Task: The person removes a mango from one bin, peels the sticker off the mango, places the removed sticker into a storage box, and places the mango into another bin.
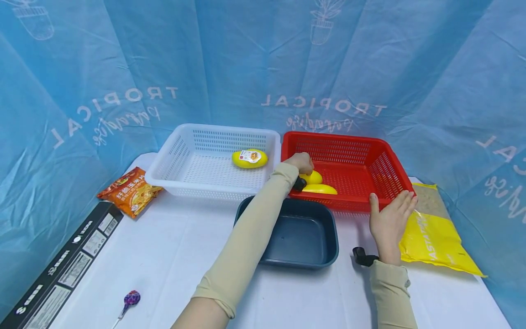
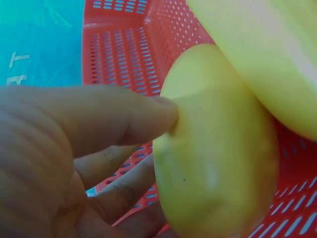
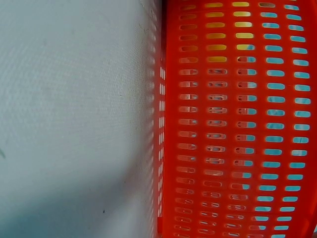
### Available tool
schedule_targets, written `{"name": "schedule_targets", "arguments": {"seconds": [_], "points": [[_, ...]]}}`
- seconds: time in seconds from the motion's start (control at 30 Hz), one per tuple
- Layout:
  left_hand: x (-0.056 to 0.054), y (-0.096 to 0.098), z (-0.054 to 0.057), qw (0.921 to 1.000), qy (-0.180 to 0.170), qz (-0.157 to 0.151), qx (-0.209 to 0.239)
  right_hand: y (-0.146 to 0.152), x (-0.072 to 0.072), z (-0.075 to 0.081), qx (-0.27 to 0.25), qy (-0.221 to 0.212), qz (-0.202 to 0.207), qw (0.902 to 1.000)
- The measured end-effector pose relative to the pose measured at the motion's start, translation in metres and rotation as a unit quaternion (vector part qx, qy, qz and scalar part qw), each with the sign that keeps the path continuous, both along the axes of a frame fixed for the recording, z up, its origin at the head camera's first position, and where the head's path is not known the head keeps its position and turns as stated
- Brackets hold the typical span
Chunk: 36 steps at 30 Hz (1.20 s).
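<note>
My left hand reaches into the red basket. There it grips a smooth yellow oval fruit, mango-like; in the left wrist view the thumb presses its side and the fingers pass behind it. Beside it in the basket lies a second, longer yellow fruit. My right hand touches the basket's front rim near the right corner, its fingers straight. The basket's perforated wall fills much of the right wrist view, where that hand does not show.
Left of the red basket stands a white basket holding a labelled yellow fruit. A dark blue tub sits in front, under my left forearm. An orange snack bag, a long black box, a lollipop and a yellow bag lie around.
</note>
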<state>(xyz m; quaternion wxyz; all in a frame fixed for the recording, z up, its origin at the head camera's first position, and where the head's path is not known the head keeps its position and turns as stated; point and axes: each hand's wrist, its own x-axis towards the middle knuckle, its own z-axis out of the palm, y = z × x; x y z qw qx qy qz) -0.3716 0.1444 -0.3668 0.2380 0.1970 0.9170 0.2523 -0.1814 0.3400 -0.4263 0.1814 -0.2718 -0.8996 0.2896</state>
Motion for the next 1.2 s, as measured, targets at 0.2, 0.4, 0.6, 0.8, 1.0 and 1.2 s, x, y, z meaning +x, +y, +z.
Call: {"name": "schedule_targets", "arguments": {"seconds": [0.2, 0.4, 0.6, 0.8, 1.0, 1.2], "points": [[0.000, -0.003, 0.000, 1.0000, 0.002, 0.000, 0.001, -0.003, 0.001, 0.001, 0.001, 0.002, -0.001, 1.0000], [0.003, -0.005, -0.001, 0.9996, -0.018, 0.020, 0.013, -0.005, 0.000, 0.001, 0.004, 0.004, 0.001, 1.0000], [0.003, -0.007, -0.003, 0.9979, -0.026, 0.047, 0.035, -0.007, -0.001, 0.002, 0.004, 0.006, 0.004, 1.0000], [0.004, -0.009, -0.002, 0.9972, -0.019, 0.048, 0.054, -0.006, -0.002, 0.002, 0.003, 0.006, 0.007, 1.0000], [0.015, -0.011, 0.004, 0.9987, 0.009, 0.012, 0.049, -0.003, -0.001, 0.001, 0.002, -0.001, 0.009, 1.0000], [0.023, -0.011, 0.013, 0.9986, 0.034, -0.035, -0.021, 0.000, 0.000, 0.001, 0.011, -0.004, 0.007, 0.9999]]}}
